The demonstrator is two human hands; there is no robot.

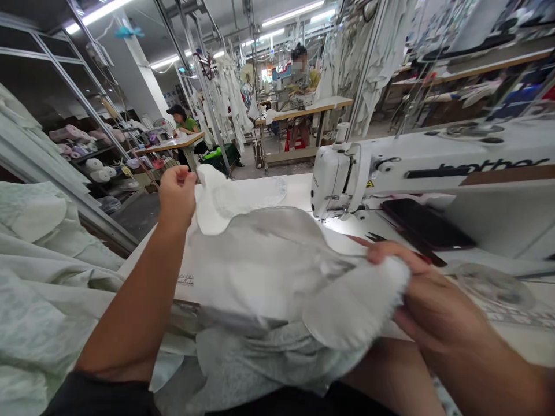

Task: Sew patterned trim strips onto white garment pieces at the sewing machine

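The right hand [427, 300] is pinching the near end of a white cloth [277, 277] at the table's [515, 341] front edge. The left hand [177, 193] is gripping its far end, lifted. Behind, a sewing machine [390, 167] is standing; farther off, people are working at tables.

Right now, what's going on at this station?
A person sits at a white sewing machine holding a white fabric piece stretched between both hands. The left hand pinches one end up off the table; the right hand grips the rounded, fuzzy-edged end low and close. A dark phone lies under the machine arm. Pale green fabric is heaped at left. Other people work at tables behind.
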